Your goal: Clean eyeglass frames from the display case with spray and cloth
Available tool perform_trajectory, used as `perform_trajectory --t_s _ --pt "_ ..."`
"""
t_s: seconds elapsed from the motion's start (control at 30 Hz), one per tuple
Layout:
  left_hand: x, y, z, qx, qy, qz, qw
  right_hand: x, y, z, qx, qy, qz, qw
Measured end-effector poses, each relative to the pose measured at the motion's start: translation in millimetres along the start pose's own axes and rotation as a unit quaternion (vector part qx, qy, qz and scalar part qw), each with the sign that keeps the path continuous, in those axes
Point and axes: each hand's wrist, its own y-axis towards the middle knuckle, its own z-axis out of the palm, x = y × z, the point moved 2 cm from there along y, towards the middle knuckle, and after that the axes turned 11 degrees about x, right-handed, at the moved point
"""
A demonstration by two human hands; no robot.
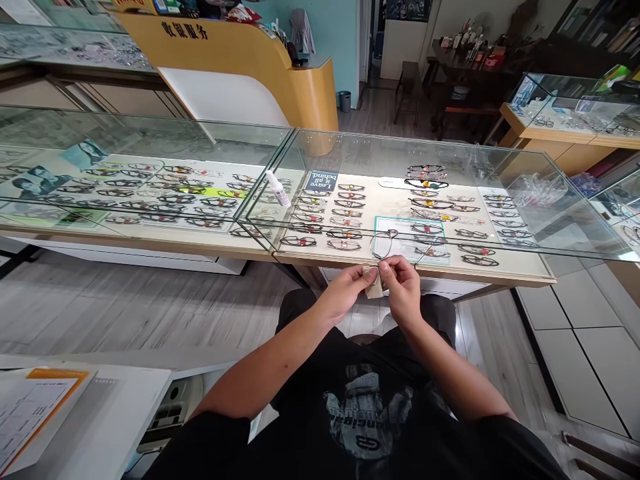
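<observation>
Both hands meet at the front edge of the glass display case. A small beige cloth (374, 289) hangs from the fingers of my left hand (345, 290), which are pinched closed on it. Close against it, my right hand (403, 287) is closed on a pair of thin-rimmed glasses (382, 245), whose round rim stands up above the fingers. The cloth also reaches toward the right fingertips; whether they touch it cannot be made out. A white spray bottle (278, 189) stands on the case to the left of the hands.
Rows of eyeglasses (344, 245) lie inside the glass case (500, 270). A wooden counter (315, 93) stands behind it. At the lower left, papers (37, 417) lie on a white surface (120, 407). Another display case (575, 137) stands at the right.
</observation>
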Motion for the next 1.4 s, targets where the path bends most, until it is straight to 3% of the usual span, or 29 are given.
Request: perform_trajectory --t_s 0.17,0.43,0.6,0.8,1.07,1.4 --pt "-1 4 5.3 0.02 -0.095 -0.001 0.995 -1 1 1 0.009 0.012 -0.022 1.0" --pt "-1 4 -0.9 0.049 -0.127 -0.02 0.991 -11 9 -8 0.057 0.03 -0.039 0.997" --pt "-1 4 -4.2 0.074 -0.077 -0.007 0.994 -11 9 -9 0.05 0.068 -0.041 0.996" --pt "-2 5 -4.8 0.042 0.002 0.031 0.999 -12 4 -4 0.062 0.12 -0.011 0.991" --pt "1 6 -10.6 0.107 -0.011 0.026 0.994 -5 6 -9 0.039 0.15 0.008 0.988" --pt "-2 6 -4.0 0.027 0.04 0.07 0.996 0 1 3 0.042 0.168 0.009 0.985"
